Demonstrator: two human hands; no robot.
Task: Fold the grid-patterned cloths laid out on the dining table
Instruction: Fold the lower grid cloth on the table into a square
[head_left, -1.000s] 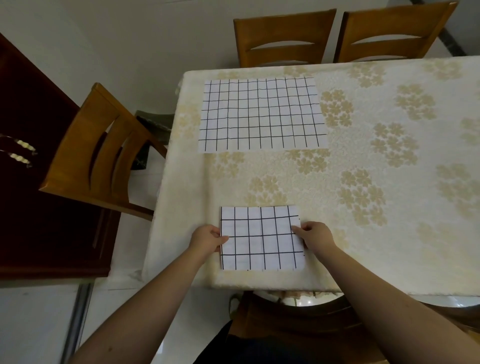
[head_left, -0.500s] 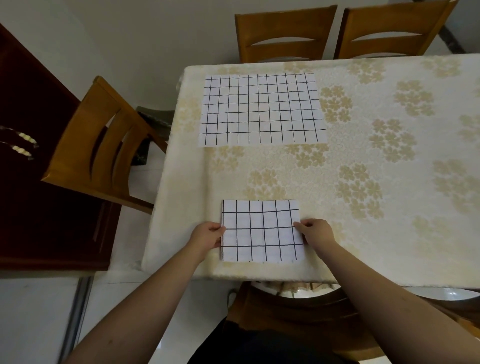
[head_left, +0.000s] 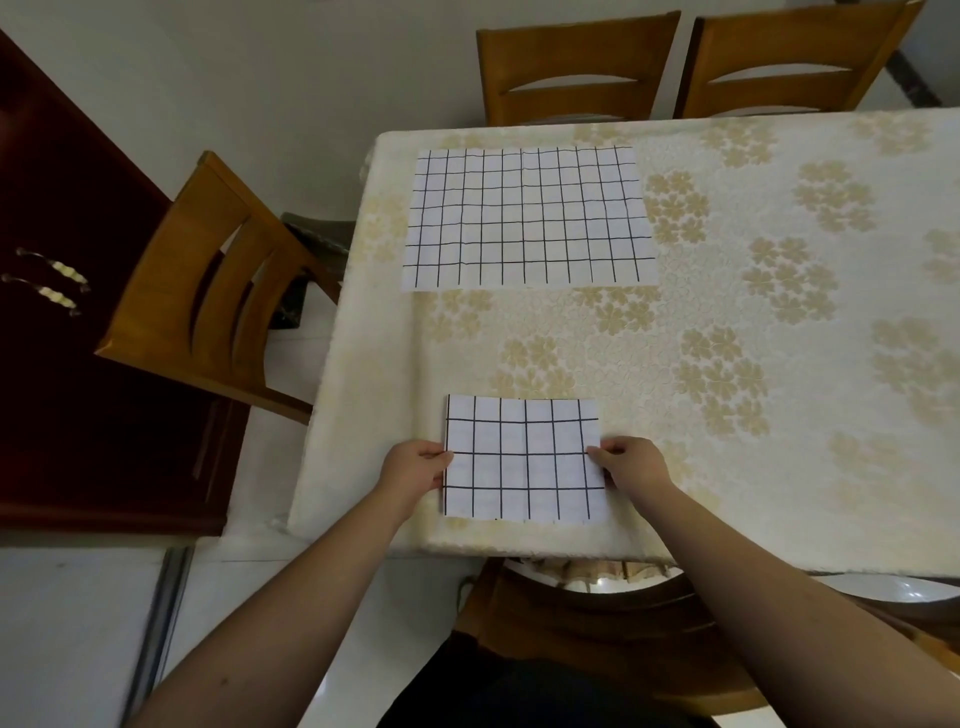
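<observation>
Cream cloth with pale gold flowers covers the dining table (head_left: 727, 322). Wooden chairs stand around it: two at the far side (head_left: 576, 67) (head_left: 789, 57) and one at the left (head_left: 208, 280). Behind that one is a dark red cabinet (head_left: 67, 312).

Near the front edge of the table lies the small folded cloth (head_left: 524, 460), white with black grid lines. It lies flat, and its bottom edge is close to the table's rim. The left hand (head_left: 413, 470) is at the cloth's left edge, about halfway down. Its fingers are curled and the fingertips (head_left: 441, 454) pinch that edge. The right hand (head_left: 634, 465) is at the cloth's right edge, at the same height. Its fingers are bent too, and they nip the edge of the cloth. So the cloth sits right between the two hands, with one hand on each side.

Farther back on the table, near the far left corner, lies the big cloth (head_left: 527, 218). It has the same grid and is spread out flat. It is well apart from both hands and from the small cloth.
</observation>
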